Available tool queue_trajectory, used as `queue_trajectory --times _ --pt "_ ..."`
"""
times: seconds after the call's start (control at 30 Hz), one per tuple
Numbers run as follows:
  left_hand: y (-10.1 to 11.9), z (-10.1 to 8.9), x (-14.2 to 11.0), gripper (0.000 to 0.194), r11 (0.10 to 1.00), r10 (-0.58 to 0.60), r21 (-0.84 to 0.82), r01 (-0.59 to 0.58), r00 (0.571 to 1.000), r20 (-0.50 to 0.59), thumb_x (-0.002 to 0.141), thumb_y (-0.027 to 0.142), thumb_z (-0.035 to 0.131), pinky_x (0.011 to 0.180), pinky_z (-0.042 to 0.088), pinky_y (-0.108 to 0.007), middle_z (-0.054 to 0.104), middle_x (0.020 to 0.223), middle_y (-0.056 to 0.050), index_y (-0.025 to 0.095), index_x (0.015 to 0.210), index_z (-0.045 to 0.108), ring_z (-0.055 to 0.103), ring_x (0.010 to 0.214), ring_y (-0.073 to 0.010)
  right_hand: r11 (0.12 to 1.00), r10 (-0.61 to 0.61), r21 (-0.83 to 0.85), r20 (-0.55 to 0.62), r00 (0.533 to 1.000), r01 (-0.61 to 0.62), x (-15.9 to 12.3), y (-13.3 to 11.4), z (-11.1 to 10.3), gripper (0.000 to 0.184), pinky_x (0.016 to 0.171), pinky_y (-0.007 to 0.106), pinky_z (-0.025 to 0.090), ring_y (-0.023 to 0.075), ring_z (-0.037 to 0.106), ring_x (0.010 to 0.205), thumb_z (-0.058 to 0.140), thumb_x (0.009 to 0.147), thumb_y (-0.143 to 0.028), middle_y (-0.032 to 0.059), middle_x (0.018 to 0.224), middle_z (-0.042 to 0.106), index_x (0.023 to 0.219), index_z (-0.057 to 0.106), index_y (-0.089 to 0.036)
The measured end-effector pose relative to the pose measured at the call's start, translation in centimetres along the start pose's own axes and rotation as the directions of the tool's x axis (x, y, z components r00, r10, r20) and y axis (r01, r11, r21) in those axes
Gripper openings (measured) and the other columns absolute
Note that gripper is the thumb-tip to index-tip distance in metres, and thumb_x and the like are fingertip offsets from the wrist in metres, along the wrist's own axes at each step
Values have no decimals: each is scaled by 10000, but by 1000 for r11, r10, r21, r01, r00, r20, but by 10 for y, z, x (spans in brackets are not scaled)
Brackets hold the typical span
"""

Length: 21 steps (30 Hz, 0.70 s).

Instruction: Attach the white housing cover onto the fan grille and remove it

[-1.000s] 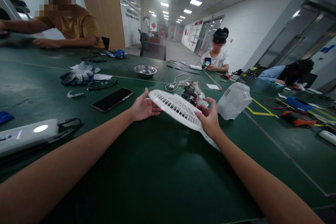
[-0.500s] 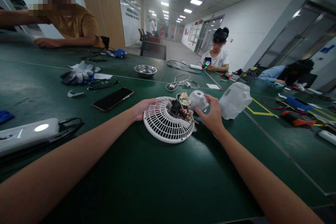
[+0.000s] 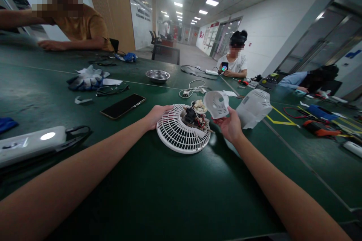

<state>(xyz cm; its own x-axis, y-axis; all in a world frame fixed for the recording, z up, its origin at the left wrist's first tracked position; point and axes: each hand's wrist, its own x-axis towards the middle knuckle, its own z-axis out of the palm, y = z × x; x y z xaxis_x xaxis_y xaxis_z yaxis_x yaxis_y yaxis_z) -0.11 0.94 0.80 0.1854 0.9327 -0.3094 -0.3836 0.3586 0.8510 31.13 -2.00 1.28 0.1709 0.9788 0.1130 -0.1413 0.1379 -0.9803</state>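
My left hand (image 3: 156, 116) grips the left rim of a round white fan grille (image 3: 181, 139), which lies on the green table. At the grille's centre sits a fan motor (image 3: 195, 116) with its wires and a cream-coloured part showing. Just right of it, my right hand (image 3: 230, 124) is closed on a white plastic motor cover (image 3: 216, 103), held up with its hollow inside facing me. A larger translucent white plastic housing (image 3: 253, 108) stands on the table beyond the right hand.
A black phone (image 3: 123, 106), work gloves (image 3: 87, 78) and a white device (image 3: 31, 145) lie to the left. Farther back are a metal bowl (image 3: 157, 76) and a white cable (image 3: 192, 89). Tools, among them an orange multimeter (image 3: 319, 128), lie at right. Other people sit around the table.
My right hand has turned the motor cover over, so its hollow inside now shows instead of its rounded outside. The left hand stays on the grille.
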Motion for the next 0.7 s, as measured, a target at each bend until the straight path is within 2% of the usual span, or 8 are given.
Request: queue_trajectory --times 0.07,0.17,0.27,0.4,0.47,0.57,0.63,0.7 --pt "-3 -2 3 125 999 35 15 -35 999 3 970 113 646 761 676 -360 799 932 -175 56 939 752 791 764 -227 995 -86 55 48 995 83 -14 -4 14 499 753 416 625 236 716 858 625 867 -611 37 1060 728 1247 542 -299" --pt "-5 -5 7 112 996 67 51 -67 998 12 957 127 671 799 668 -371 803 961 -177 75 936 768 793 804 -233 953 -264 -107 172 949 284 -34 -8 29 765 897 489 624 253 711 957 776 824 -509 33 1147 720 1476 405 -358" --pt "-7 -7 9 102 992 85 86 -88 996 40 940 158 703 844 653 -392 803 992 -177 92 955 779 792 863 -250 808 -352 -348 361 864 475 -45 -13 31 922 1008 573 582 290 700 1030 864 770 -427 53 1164 702 1547 370 -367" --pt "-5 -11 9 165 946 204 254 -201 979 13 901 207 745 942 612 -439 800 1058 -155 129 1042 779 776 962 -268 592 -402 -510 484 777 624 -46 -18 25 879 997 618 583 324 683 1083 822 782 -386 85 1270 671 1552 396 -365" --pt "-1 -11 4 262 829 372 441 -343 928 23 869 251 783 1046 556 -463 775 1208 -149 166 1117 778 736 1116 -289 545 -412 -536 499 762 645 -45 -19 23 893 985 623 590 337 674 1115 799 785 -370 99 1346 652 1571 375 -359" --pt "8 -4 -13 369 542 552 615 -573 794 253 879 320 771 1162 452 -500 675 1449 -115 229 1236 757 601 1354 -322 520 -394 -555 518 759 649 -45 -18 24 927 1008 640 576 372 640 1229 788 804 -386 120 1500 583 1606 325 -355" --pt "14 7 -28 414 473 502 567 -675 735 456 904 333 742 1177 425 -497 686 1439 -96 246 1308 725 587 1368 -319 525 -361 -573 520 774 630 -46 -19 27 950 1043 657 554 391 619 1286 798 826 -435 128 1563 542 1628 294 -357" --pt "19 17 -40 497 481 418 525 -702 710 567 841 319 812 1103 479 -448 737 1332 -113 228 1321 716 658 1245 -316 552 -327 -583 508 797 597 -48 -20 28 968 1066 664 540 395 622 1296 808 838 -497 130 1587 527 1641 286 -357"
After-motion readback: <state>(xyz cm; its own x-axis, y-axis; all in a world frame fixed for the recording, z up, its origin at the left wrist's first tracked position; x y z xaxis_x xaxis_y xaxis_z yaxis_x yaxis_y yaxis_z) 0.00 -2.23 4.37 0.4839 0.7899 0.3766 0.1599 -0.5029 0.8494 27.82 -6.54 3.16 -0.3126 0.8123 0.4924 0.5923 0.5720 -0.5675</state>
